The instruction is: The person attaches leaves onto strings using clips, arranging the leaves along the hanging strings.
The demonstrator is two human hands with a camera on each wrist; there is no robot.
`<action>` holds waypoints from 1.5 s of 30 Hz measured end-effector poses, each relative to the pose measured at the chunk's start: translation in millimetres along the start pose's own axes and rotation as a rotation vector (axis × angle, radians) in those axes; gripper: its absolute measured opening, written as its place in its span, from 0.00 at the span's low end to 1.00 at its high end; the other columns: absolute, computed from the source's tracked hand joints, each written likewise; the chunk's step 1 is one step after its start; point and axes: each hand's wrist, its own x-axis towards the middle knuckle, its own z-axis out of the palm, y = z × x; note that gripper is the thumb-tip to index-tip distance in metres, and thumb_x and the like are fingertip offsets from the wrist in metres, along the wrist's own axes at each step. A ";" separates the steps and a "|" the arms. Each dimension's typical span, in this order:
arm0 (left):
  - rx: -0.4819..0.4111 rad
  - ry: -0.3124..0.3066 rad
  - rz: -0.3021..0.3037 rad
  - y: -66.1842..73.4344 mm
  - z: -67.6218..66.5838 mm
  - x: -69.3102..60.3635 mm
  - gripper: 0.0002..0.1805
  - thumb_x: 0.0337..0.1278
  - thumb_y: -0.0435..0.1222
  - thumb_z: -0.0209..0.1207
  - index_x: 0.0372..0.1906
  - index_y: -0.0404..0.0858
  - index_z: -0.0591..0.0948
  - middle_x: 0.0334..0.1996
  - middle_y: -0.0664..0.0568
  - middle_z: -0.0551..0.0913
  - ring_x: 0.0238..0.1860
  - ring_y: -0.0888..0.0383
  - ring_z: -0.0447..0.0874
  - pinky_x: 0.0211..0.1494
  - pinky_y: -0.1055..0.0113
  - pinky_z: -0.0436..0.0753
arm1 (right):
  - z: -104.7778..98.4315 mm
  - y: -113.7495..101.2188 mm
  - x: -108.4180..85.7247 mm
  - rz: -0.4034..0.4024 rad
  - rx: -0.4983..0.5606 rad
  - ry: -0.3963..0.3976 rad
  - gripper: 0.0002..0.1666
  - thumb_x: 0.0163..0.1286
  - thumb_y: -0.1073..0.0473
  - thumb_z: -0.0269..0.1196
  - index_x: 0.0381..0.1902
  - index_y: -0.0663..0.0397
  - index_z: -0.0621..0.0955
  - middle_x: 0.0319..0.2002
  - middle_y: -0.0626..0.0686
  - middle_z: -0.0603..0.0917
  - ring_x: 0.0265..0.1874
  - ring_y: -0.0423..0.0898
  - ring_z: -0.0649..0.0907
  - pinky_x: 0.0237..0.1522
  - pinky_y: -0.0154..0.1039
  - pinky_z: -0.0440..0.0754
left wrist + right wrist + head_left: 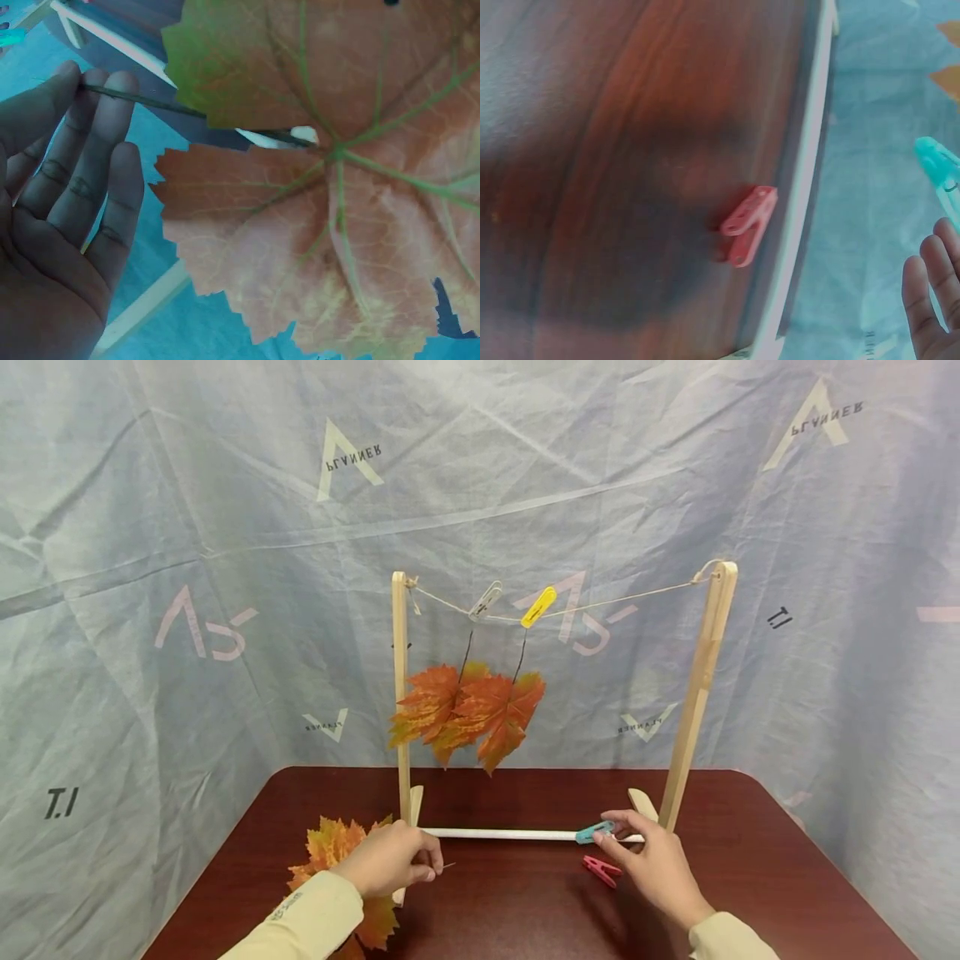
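My left hand [401, 857] pinches the thin dark stem [142, 100] of an orange-and-green artificial maple leaf [255, 202]; the leaf hangs below the wrist in the head view. A teal clothespin [595, 832] is held between the thumb and fingers of my right hand [651, 860], just above the stand's white bar. On the table under that hand lies a red clothespin [602, 871], which the right wrist view shows too. Two more maple leaves [498, 714] hang by their stems from a string [622, 603], one under a clear clothespin [486, 600], the other under a yellow clothespin [538, 607].
Two upright wooden posts [701, 693] carry the string, with a white crossbar [502, 834] low between them. The stand rests on a dark reddish-brown table [495, 918]. Behind it hangs a grey printed cloth [225, 710].
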 end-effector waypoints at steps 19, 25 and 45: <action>-0.234 0.138 -0.006 30.0 -21.7 20.2 0.05 0.63 0.31 0.67 0.34 0.45 0.87 0.24 0.59 0.83 0.26 0.58 0.82 0.34 0.65 0.79 | -24.6 -24.0 15.9 -0.108 -0.003 0.048 0.19 0.63 0.56 0.75 0.50 0.53 0.84 0.35 0.47 0.86 0.34 0.38 0.84 0.33 0.33 0.83; -0.321 0.173 -0.006 35.7 -27.6 24.8 0.03 0.63 0.30 0.67 0.35 0.41 0.87 0.26 0.55 0.85 0.27 0.55 0.83 0.32 0.67 0.79 | -34.4 -31.4 20.7 -0.147 -0.012 0.061 0.21 0.63 0.57 0.75 0.53 0.54 0.84 0.35 0.46 0.85 0.37 0.39 0.84 0.34 0.33 0.83; -0.456 0.352 0.021 66.5 -37.5 48.1 0.03 0.65 0.31 0.66 0.39 0.41 0.88 0.32 0.55 0.87 0.29 0.59 0.85 0.36 0.63 0.84 | -61.9 -58.9 39.7 -0.208 0.000 0.095 0.21 0.63 0.57 0.75 0.52 0.54 0.84 0.37 0.50 0.87 0.33 0.34 0.83 0.35 0.29 0.82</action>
